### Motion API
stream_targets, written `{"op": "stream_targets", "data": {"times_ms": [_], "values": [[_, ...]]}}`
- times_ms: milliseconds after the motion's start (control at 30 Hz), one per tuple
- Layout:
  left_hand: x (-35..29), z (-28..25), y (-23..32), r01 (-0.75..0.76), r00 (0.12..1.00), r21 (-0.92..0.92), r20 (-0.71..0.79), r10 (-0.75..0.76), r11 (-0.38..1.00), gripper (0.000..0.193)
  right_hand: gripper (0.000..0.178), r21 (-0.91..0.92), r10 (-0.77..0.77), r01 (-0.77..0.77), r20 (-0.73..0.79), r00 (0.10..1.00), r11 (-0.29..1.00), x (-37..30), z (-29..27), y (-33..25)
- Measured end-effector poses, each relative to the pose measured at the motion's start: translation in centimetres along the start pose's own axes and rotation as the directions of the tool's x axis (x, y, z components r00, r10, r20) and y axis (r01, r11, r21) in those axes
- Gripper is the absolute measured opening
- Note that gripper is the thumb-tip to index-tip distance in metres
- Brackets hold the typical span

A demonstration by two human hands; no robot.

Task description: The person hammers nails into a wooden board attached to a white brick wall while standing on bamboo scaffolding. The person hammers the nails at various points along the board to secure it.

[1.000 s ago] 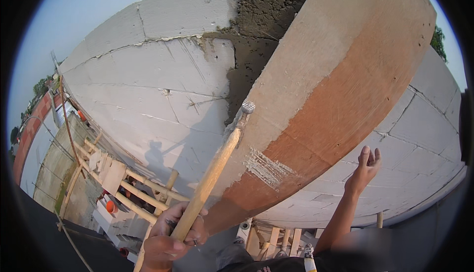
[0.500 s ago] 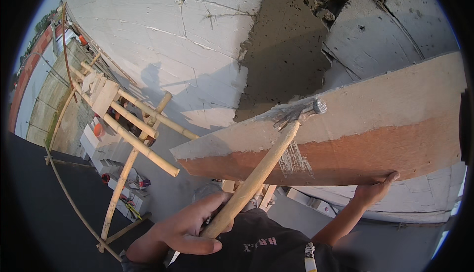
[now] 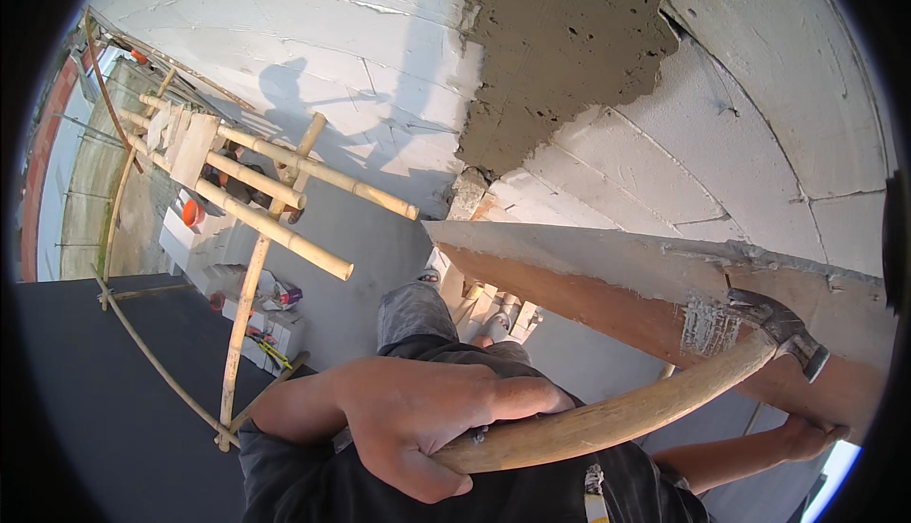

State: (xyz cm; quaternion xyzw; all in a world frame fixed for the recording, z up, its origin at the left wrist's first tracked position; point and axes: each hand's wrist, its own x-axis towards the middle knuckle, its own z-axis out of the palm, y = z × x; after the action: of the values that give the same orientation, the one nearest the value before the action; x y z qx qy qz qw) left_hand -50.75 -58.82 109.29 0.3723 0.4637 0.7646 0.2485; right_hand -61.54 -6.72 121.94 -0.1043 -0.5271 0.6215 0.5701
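My left hand [image 3: 418,419] is closed round the lower end of the wooden handle of a claw hammer [image 3: 626,409]. The hammer lies across my front, its metal head at the right, over a long wooden board [image 3: 588,300]. That board is reddish brown with a grey cement-coated upper strip and a pale scraped patch near the hammer head. At the far right my right hand [image 3: 811,438] grips the board's lower edge, its fingers partly hidden. Beyond the board rises a pale block wall [image 3: 607,177] with a patch of wet grey mortar [image 3: 569,58].
Bamboo scaffolding poles [image 3: 275,243] stand at the left, with flat boards [image 3: 195,148] laid over them. Below are stacked white blocks [image 3: 275,319], an orange bucket [image 3: 193,213] and a grey floor [image 3: 365,238]. A dark surface [image 3: 123,371] spreads at lower left.
The hammer has swung right and down, its head now farther along the board. The board has shifted right, its right end lower, and my right hand has moved right and down with it.
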Motion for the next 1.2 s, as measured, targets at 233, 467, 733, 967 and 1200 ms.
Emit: {"op": "stream_targets", "data": {"times_ms": [233,467,733,967,1200], "values": [[1.0,-2.4,-3.5,-0.153,0.987,0.008,0.047,0.152,0.988,0.084,0.07,-0.069,-0.098,0.101,0.046,0.994,0.992,3.0,0.8,-1.2],[2.2,-3.0,-5.0,0.37,0.929,0.336,-0.105,-0.356,0.866,0.071,0.071,-0.16,-0.117,0.131,0.095,0.989,0.978,0.5,2.4,1.9],[3.7,-4.8,-5.8,0.462,0.884,0.393,-0.133,-0.448,0.795,0.068,0.071,-0.236,-0.165,0.188,0.112,0.98,0.953,-0.1,2.9,2.6],[3.7,-4.6,-6.2,0.468,0.872,0.47,-0.108,-0.477,0.749,0.071,0.071,-0.284,-0.194,0.215,0.101,0.976,0.934,-0.2,2.9,3.0],[5.8,-5.3,-7.2,0.466,0.884,-0.244,0.099,-0.457,0.85,0.076,0.072,-0.311,-0.195,0.21,0.079,0.978,0.927,0.0,2.4,3.2]]}}
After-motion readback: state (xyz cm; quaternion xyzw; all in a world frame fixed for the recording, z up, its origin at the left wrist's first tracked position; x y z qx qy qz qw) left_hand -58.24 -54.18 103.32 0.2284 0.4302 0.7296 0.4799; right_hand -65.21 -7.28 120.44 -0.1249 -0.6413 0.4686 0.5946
